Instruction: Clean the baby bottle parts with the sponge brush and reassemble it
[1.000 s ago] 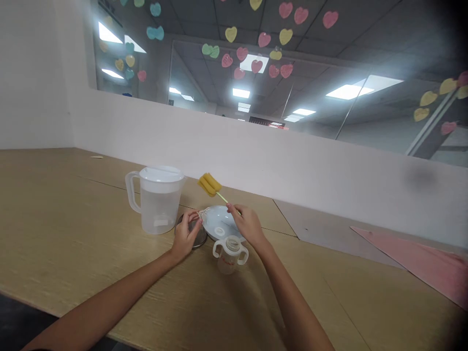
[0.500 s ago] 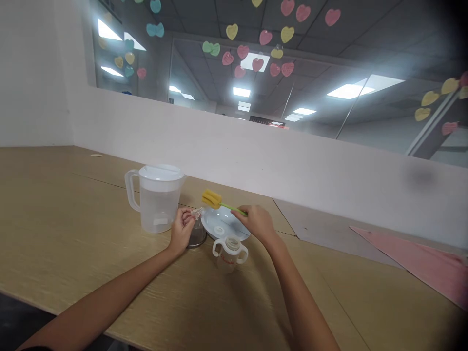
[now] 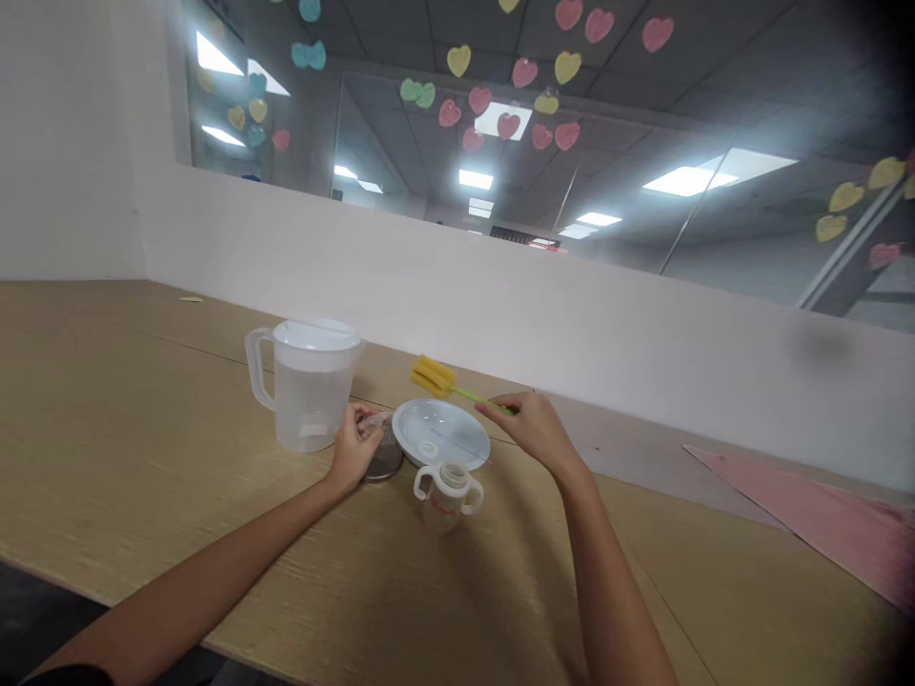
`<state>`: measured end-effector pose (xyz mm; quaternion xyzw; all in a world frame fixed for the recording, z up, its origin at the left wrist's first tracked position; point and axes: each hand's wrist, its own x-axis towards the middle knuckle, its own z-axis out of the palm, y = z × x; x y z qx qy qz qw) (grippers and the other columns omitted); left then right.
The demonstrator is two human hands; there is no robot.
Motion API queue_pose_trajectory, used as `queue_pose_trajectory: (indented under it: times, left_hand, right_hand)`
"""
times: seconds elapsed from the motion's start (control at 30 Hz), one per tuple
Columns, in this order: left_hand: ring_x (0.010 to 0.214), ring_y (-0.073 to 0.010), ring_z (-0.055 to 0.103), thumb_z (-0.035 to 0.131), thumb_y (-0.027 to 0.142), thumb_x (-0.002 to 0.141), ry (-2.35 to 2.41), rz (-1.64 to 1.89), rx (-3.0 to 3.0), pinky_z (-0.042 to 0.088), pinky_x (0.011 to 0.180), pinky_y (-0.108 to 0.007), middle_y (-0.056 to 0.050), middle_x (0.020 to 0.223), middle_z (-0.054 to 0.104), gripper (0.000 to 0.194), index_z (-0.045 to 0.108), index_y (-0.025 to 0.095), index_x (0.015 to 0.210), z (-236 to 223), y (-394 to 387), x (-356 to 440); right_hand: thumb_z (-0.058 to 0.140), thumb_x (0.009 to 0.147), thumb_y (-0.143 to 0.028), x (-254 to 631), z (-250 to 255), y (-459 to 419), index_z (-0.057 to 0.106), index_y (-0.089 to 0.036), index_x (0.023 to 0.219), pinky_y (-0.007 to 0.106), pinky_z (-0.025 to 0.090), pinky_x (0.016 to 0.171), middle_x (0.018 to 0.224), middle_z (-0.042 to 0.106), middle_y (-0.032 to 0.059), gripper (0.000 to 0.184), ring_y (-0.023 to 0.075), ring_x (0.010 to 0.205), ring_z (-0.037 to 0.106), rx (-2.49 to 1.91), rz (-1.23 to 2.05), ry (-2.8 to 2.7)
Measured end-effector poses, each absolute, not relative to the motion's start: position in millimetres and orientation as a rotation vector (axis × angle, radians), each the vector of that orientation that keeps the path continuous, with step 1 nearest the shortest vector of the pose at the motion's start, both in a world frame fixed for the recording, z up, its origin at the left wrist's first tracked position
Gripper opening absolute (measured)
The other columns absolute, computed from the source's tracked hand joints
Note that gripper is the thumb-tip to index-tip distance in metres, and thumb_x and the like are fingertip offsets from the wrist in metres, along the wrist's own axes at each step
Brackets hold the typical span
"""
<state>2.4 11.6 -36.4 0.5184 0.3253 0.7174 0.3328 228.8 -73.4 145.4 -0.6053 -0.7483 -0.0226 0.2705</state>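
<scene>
My right hand point(image 3: 533, 426) is closed on the thin green handle of a bottle brush point(image 3: 434, 375). The brush's yellow sponge head is in the air beyond a white plate point(image 3: 472, 443). My left hand point(image 3: 353, 446) pinches a small clear piece point(image 3: 376, 420) whose kind I cannot make out. Just beneath that piece stands a see-through container with a dark rim at its base point(image 3: 384, 463), partly behind my fingers. Nearer me is an uncapped two-handled baby bottle point(image 3: 443, 505), upright on the table. A small round clear part point(image 3: 427, 449) lies on the plate.
A lidded translucent pitcher point(image 3: 311, 395) stands left of the plate on the wooden table point(image 3: 178, 457). A pink cloth point(image 3: 822, 505) lies at the far right. Behind the table rises a white wall point(image 3: 443, 295) with a window above it.
My right hand has moved right and slightly up, drawing the brush away from my left hand. The small clear piece in my left hand has turned or lowered a little.
</scene>
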Motion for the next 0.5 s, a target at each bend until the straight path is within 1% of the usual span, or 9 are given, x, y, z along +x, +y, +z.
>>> queue_pose_trajectory:
  times: [0.1, 0.2, 0.33, 0.4, 0.5]
  left_hand:
    - [0.087, -0.0173, 0.062, 0.055, 0.024, 0.072, 1.008, 1.845, 1.546, 0.049, 0.079, -0.033, -0.003, 0.093, 0.057, 0.027, 0.045, 0.019, 0.097, -35.0, 10.4, -1.4]
    - [0.090, -0.0192, 0.059, 0.050, 0.020, 0.072, 1.258, 1.672, 1.892, 0.046, 0.082, -0.034, -0.004, 0.092, 0.060, 0.017, 0.053, 0.018, 0.088, -30.7, 7.8, -7.6]
    - [0.090, -0.0229, 0.058, 0.050, 0.015, 0.067, 1.505, 1.305, 2.283, 0.044, 0.082, -0.035, -0.006, 0.091, 0.063, 0.020, 0.056, 0.018, 0.086, -28.0, 2.5, -10.7]
    - [0.090, -0.0249, 0.058, 0.052, 0.017, 0.066, 1.586, 1.147, 2.402, 0.043, 0.081, -0.036, -0.008, 0.089, 0.064, 0.020, 0.057, 0.018, 0.085, -28.6, -0.2, -9.0]
    - [0.088, -0.0255, 0.058, 0.053, 0.021, 0.068, 1.626, 1.027, 2.462, 0.042, 0.080, -0.036, -0.008, 0.086, 0.065, 0.016, 0.059, 0.018, 0.082, -28.9, -3.2, -5.9]
  right_hand:
    - [0.046, 0.076, -0.062, 231.4, 145.3, -71.0, 0.069, -0.015, 0.068, 0.022, 0.025, 0.049, 0.055, 0.048, -0.0001, 0.053, 0.0102, 0.053, 0.033, -1.611, -0.061, -2.042]
    - [0.045, 0.076, -0.063, 230.5, 143.9, -69.1, 0.069, -0.015, 0.069, 0.023, 0.024, 0.049, 0.055, 0.049, 0.0012, 0.054, 0.0109, 0.053, 0.033, -1.605, -0.066, -2.042]
    - [0.045, 0.078, -0.059, 228.1, 142.1, -68.0, 0.063, -0.016, 0.060, 0.024, 0.023, 0.049, 0.053, 0.047, -0.0004, 0.051, 0.0100, 0.051, 0.030, -1.642, -0.068, -2.036]
    - [0.045, 0.080, -0.055, 227.5, 139.5, -65.7, 0.060, -0.016, 0.059, 0.024, 0.022, 0.050, 0.053, 0.047, -0.0007, 0.047, 0.0101, 0.051, 0.033, -1.679, -0.070, -2.041]
    - [0.041, 0.085, -0.048, 228.2, 130.5, -56.7, 0.058, -0.016, 0.064, 0.023, 0.024, 0.051, 0.059, 0.053, 0.0008, 0.042, 0.0111, 0.055, 0.041, -1.695, -0.062, -2.077]
